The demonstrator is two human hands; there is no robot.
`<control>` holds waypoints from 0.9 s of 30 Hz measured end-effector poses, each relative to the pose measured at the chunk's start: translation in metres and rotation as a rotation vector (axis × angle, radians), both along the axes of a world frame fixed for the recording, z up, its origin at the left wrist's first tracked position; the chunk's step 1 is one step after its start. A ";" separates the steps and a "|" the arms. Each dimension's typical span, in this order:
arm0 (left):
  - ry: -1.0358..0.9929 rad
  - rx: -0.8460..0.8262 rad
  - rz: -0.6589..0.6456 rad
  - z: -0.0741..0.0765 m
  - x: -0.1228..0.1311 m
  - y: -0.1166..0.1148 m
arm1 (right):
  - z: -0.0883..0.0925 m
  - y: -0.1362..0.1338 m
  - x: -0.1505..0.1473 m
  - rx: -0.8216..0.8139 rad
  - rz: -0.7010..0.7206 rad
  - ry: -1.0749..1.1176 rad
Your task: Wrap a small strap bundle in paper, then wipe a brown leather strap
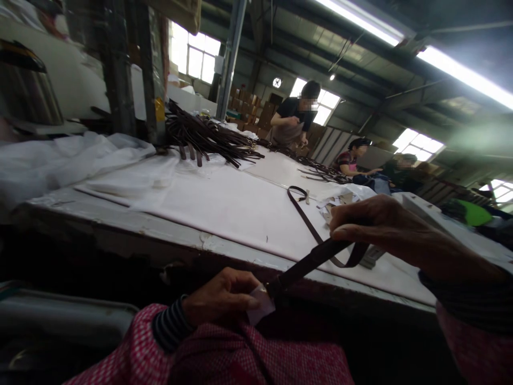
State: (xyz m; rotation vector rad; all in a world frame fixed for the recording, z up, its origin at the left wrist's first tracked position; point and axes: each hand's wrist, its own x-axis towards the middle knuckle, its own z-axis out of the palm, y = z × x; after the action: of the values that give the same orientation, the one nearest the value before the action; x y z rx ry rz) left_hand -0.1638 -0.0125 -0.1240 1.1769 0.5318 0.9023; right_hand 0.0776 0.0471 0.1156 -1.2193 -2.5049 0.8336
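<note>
- Strap (308, 260), dark brown and narrow, is stretched between the two hands at the near edge of the table (224, 214)
- Its long axis runs on a slant, from low at the left hand (218, 303) up and rightward to the right hand (371, 222); past that hand it loops back and trails away across the white table top
- Left hand's fingers are closed on a small pale patch (260, 307) pressed against the strap's lower end, just above a red checked lap
- Right hand's fingers are folded over the strap from above, thumb pinching it; a dark striped cuff covers the wrist
- A heap of similar dark straps (208, 140) lies farther back on the table, well apart from the hands, beside a dark post
- Crumpled white cloth (60, 160) lies at the table's left end
- Pale scraps (334, 203) lie just behind the right hand, near the strap's far loop
- A standing person (294, 120) works at the far end, and two seated people (377, 166) bend over the table's right side
- Nothing lies between the two hands but the strap itself
</note>
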 end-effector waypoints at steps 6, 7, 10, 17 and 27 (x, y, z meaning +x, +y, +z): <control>-0.051 -0.087 -0.036 0.000 0.000 0.000 | 0.005 -0.003 0.008 0.043 0.033 -0.066; -0.050 -0.088 -0.022 -0.001 0.001 0.000 | 0.005 -0.004 0.008 0.052 0.027 -0.073; -0.050 -0.093 0.019 -0.004 0.004 0.000 | 0.006 -0.010 0.006 0.075 0.032 -0.097; -0.023 0.007 0.149 0.004 0.009 0.004 | 0.002 -0.011 -0.005 0.059 0.039 -0.074; 0.015 -0.123 0.226 0.001 0.016 0.002 | -0.005 -0.007 -0.007 0.071 0.053 -0.045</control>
State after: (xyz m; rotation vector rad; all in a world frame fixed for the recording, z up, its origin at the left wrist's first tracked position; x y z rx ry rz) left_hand -0.1480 -0.0110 -0.1235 1.0258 0.7324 1.0383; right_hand 0.0703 0.0403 0.1109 -1.1665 -2.5892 0.7303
